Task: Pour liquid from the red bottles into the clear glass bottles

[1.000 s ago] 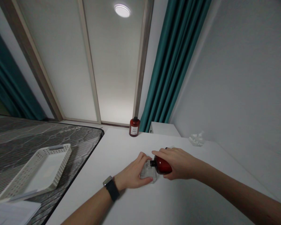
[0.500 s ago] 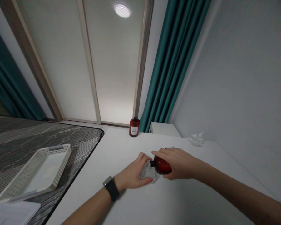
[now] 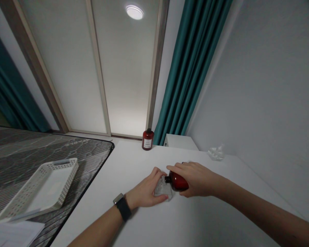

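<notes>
Step in hand, judged: red bottle tipped over a clear container, approx. mid-pour. Left to right: white perforated basket (image 3: 42,187) is left on the dark mattress, well apart. Left hand (image 3: 146,190), watch on wrist, is curled round the clear plastic container (image 3: 163,188) on the table (image 3: 134,219), thumb at its near side. Red bottle (image 3: 179,181) is laid nearly horizontal, neck at the container, gripped from above by the right hand (image 3: 195,178), forearm stretched low. Next move prob. needs a steady tilt w/ the container braced.

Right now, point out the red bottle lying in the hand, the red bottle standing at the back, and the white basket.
tipped red bottle (image 3: 179,182), head view, on its rounded body
upright red bottle (image 3: 147,140), head view, on its label
white perforated basket (image 3: 64,185), head view, on its near side wall
</notes>
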Demonstrator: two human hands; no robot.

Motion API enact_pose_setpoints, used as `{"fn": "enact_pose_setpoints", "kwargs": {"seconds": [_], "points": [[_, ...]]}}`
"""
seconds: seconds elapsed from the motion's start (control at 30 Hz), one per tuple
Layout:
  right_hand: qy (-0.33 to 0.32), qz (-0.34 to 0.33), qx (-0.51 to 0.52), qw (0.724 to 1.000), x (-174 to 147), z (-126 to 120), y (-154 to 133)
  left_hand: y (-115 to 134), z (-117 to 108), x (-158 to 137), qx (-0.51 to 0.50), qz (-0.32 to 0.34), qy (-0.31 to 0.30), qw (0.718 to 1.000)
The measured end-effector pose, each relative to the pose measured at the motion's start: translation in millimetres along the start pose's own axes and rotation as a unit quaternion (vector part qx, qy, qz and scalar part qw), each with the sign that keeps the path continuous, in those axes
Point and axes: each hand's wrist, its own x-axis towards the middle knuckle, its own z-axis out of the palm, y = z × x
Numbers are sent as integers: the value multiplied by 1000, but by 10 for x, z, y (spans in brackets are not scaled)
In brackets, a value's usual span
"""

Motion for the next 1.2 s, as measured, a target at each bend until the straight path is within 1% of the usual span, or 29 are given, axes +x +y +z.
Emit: {"fn": "enact_pose_setpoints", "kwargs": {"seconds": [0.27,0.57,0.87,1.2], "points": [[-10,5,2,1000,-8,-27,-25,20,-6,4,-1,-6,-3,1000],[-7,5,-1,1000,-1,-6,-6,-4,-10,-1,-7,9,-1,1000],[-12,5,1,1000,12,-36,-16,-46,-14,8,-23,22,6,999],[-12,6,2,1000,3,-18,-5,-38,-12,17,-27,6,7,1000]]}}
